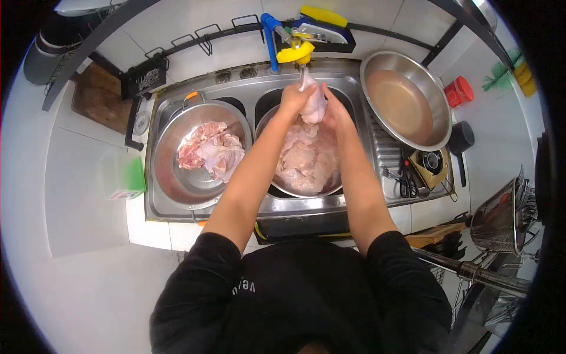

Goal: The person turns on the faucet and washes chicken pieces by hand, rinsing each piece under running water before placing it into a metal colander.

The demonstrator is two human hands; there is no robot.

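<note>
Under the yellow-fitted tap (302, 54), a piece of raw chicken (314, 107) is held up between my two hands. My left hand (292, 100) grips it from the left, near its upper end. Against its right side my right hand (334, 110) is closed, with some fingers hidden behind the meat. Directly below sits a metal bowl (276, 183) in the sink, with several pieces of raw chicken (306, 162) in cloudy water. To the left, a perforated metal colander (168, 183) holds more raw meat (212, 150).
A large steel basin (439, 127) of cloudy water leans on the ribbed drainboard (386, 147) at right. Near it lie scissors (408, 180) and a red cup (458, 92). A wire rack (206, 41) runs along the wall. A mesh strainer (495, 218) stands at far right.
</note>
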